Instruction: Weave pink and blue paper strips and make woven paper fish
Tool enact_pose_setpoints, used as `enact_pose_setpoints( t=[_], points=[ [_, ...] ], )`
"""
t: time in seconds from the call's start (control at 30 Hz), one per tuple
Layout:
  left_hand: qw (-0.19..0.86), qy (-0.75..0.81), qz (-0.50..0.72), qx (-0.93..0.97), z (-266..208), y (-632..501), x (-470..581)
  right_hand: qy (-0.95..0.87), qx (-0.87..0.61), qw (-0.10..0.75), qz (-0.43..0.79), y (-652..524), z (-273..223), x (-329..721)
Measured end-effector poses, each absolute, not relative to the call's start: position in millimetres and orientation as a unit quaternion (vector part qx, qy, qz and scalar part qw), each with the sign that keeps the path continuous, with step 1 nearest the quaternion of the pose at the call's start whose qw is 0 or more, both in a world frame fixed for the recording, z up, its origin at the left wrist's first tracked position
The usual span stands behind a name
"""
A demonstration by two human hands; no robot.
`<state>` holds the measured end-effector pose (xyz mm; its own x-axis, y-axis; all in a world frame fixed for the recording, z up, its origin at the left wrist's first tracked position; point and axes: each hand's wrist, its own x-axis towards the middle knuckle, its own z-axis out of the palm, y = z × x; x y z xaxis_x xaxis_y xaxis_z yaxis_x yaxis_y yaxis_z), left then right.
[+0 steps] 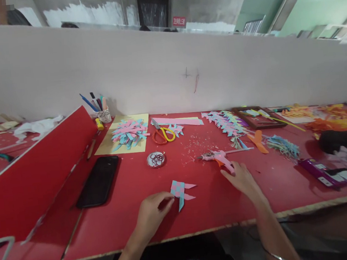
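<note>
A pale partition (124, 69) backs the red desk (224, 213); beyond stand a grey, patchily whitened wall (207, 0), a dark opening (154, 11) and a green wall (315, 4)

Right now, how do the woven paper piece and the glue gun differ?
The woven paper piece is checked pink and blue; the glue gun is mainly pink. The woven paper piece is flat, with loose strip ends; the glue gun is bulkier, with a handle. The left hand touches the woven paper piece; the right hand is at the glue gun's handle. Both lie on the table.
</note>
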<state>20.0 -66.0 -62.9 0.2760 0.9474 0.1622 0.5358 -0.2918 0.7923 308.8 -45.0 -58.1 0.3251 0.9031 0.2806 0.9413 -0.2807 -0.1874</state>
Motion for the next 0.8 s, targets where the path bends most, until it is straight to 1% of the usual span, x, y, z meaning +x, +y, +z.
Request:
enact_pose_setpoints(
  t=[0.07,0.1,0.17,0.2,0.27,0.33,0.43,0.57,0.7,0.8],
  points=[
    [0.307,0.504,0.331,0.736,-63.7,-66.2,19.6,-0.554,-0.827,0.072,-0.058,-41.4,-38.4,309.2],
    [0.304,0.503,0.331,0.738,-64.3,-66.3,19.5,-0.547,-0.832,0.048,-0.075,-38.1,-25.5,306.9],
    [0.299,0.501,0.327,0.743,-66.0,-66.2,19.5,-0.595,-0.795,0.056,-0.101,-26.5,2.5,297.2],
    [0.295,0.499,0.323,0.748,-67.0,-66.0,19.6,-0.627,-0.771,0.066,-0.089,-17.1,15.9,289.9],
    [0.281,0.489,0.316,0.763,-69.1,-65.4,19.9,-0.67,-0.739,0.066,-0.025,9.4,37.4,272.1],
    [0.264,0.473,0.307,0.782,-71.0,-64.6,20.2,-0.717,-0.694,0.039,0.059,44.6,47.8,252.7],
    [0.232,0.462,0.295,0.803,-72.4,-64.1,20.5,-0.731,-0.677,0.039,0.082,101.3,43.0,226.3],
    [0.211,0.459,0.291,0.812,-72.5,-64.8,21.1,-0.719,-0.686,0.034,0.103,153.6,19.1,201.7],
    [0.194,0.468,0.277,0.816,-72.3,-65.5,22.5,-0.685,-0.717,0.016,0.125,170.9,-0.4,189.5],
    [0.171,0.463,0.271,0.826,-72.5,-65.4,23.3,-0.653,-0.747,0.019,0.125,173.3,-8.3,186.9]
  ],
)
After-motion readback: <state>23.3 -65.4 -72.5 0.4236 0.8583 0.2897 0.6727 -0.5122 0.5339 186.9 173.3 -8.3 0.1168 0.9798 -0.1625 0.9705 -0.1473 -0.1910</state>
